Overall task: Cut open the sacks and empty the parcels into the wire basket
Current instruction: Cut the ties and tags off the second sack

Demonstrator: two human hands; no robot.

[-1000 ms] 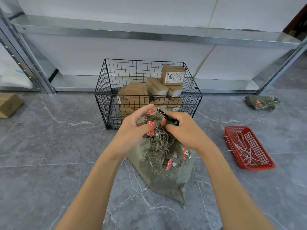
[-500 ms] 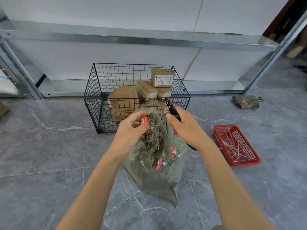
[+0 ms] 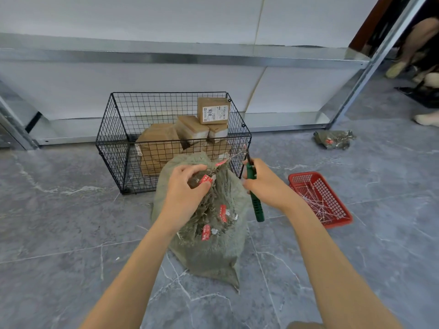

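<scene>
A grey-green woven sack (image 3: 209, 248) with red tags stands on the floor in front of the black wire basket (image 3: 114, 148). My left hand (image 3: 184, 193) grips the frayed, bunched neck of the sack. To its right, my right hand (image 3: 263, 184) holds green-handled cutters (image 3: 255, 200), their dark jaws pointing up beside the basket's right front corner. A thin white tie runs from the sack's neck toward the jaws. Several brown cardboard parcels (image 3: 159, 146) lie inside the basket, one with a white label on top.
A red plastic tray (image 3: 332, 219) with several cut white ties lies on the floor to the right. A crumpled empty sack (image 3: 333, 139) rests further back right. Metal shelving (image 3: 180, 55) runs behind the basket. Another person's legs (image 3: 420, 51) show at the far right.
My right hand has pulled the cutters away from the sack's neck to the right. My left hand keeps its grip on the neck. The view has shifted to the right.
</scene>
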